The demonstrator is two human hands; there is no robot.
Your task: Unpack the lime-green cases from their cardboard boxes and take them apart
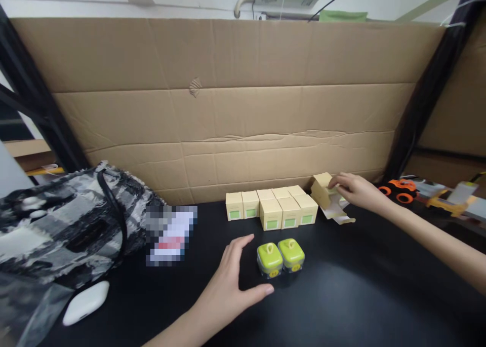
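Two small green-lidded clear containers [280,258] stand side by side on the black table [360,296]. My left hand [231,281] lies open just left of them, thumb stretched toward the nearer one, not touching. Behind them several small cream boxes with green labels [271,206] sit in two rows against the cardboard wall. My right hand [355,190] rests on an opened cream box [323,190] at the right end of the rows, fingers gripping its top; the box flaps lie unfolded under the hand.
A tall cardboard wall [228,109] closes off the back. A black-and-white bag [64,230] and a white mouse-shaped object [85,302] sit at the left, beside a blurred item [170,234]. Orange toy vehicles [402,189] lie beyond the black post [425,93] at the right.
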